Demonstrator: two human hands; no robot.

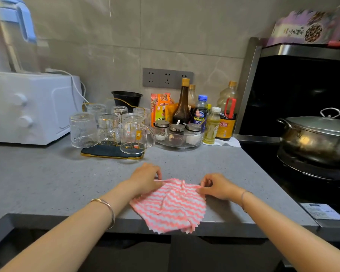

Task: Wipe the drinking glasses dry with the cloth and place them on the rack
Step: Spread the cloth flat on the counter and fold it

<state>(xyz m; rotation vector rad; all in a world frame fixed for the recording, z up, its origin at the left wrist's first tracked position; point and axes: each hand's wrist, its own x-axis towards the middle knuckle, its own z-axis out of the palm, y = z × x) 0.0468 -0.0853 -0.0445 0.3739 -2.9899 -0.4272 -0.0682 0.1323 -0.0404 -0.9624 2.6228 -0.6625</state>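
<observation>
The cloth (169,205), overhanging the bench (47,183) edge, is pinched by left hand (145,179) and right hand (218,186) fingers; the rack (110,152) is filled with glasses (83,129).

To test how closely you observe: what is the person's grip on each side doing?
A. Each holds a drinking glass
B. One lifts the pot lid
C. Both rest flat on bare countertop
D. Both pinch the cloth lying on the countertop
D: the left-hand grip and right-hand grip each pinch a far corner of the pink-and-white zigzag cloth, which lies on the grey countertop.
</observation>
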